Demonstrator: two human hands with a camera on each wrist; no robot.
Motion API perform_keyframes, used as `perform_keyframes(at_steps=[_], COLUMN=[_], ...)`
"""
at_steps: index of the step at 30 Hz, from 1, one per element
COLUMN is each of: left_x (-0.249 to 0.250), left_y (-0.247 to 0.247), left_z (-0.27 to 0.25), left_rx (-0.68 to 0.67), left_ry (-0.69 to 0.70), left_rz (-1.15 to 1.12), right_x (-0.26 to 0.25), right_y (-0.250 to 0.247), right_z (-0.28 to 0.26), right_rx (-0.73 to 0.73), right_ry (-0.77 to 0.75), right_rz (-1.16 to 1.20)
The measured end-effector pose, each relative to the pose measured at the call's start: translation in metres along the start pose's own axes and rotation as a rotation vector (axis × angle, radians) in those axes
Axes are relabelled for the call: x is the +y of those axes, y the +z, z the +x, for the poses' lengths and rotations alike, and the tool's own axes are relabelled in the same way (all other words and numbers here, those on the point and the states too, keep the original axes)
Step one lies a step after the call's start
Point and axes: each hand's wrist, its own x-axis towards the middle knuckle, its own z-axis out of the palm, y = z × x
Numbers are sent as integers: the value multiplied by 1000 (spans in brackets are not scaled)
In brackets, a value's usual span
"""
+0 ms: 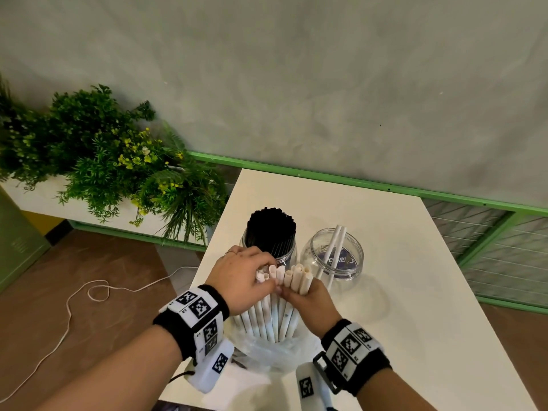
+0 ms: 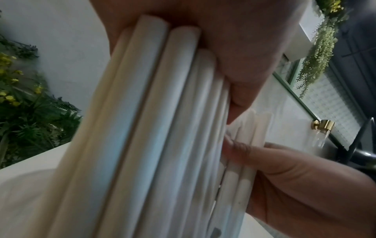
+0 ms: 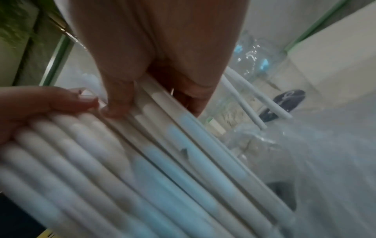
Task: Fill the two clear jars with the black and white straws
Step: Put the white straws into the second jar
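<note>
Two clear jars stand on the white table (image 1: 385, 262). The left jar (image 1: 289, 256) is packed with black straws (image 1: 271, 229). The right jar (image 1: 333, 253) holds two white straws (image 1: 333, 247) leaning on its rim. In front of the jars a bundle of white straws (image 1: 272, 315) stands upright in a clear plastic bag (image 1: 275, 351). My left hand (image 1: 246, 277) grips the bundle's left part near the top (image 2: 152, 112). My right hand (image 1: 305, 295) pinches a few straws (image 3: 183, 128) on the bundle's right side. The two hands touch at the fingertips.
A planter box with green plants (image 1: 112, 161) stands to the left of the table. A green rail (image 1: 355, 180) runs along the grey wall behind it. A white cord (image 1: 89, 295) lies on the brown floor at the left.
</note>
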Motion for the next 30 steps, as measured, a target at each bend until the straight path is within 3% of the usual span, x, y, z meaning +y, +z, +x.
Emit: perform_keyframes(at_steps=[7, 13, 22, 26, 30], left_x=[-3, 1, 11, 11, 12], left_y=[5, 5, 13, 14, 14], left_z=[1, -2, 1, 4, 7], left_rx=[32, 28, 11, 16, 35], left_ry=[-2, 0, -2, -8, -20], left_rz=[-16, 26, 120, 111, 75], right_x=[-9, -27, -35, -64, -116], right_y=[8, 1, 1, -15, -52], right_z=[-2, -5, 4, 2, 7], right_rx=[70, 277, 237, 301, 374], right_ry=[-193, -412, -377, -490, -618], right_rz=[-34, -101, -277, -319, -188])
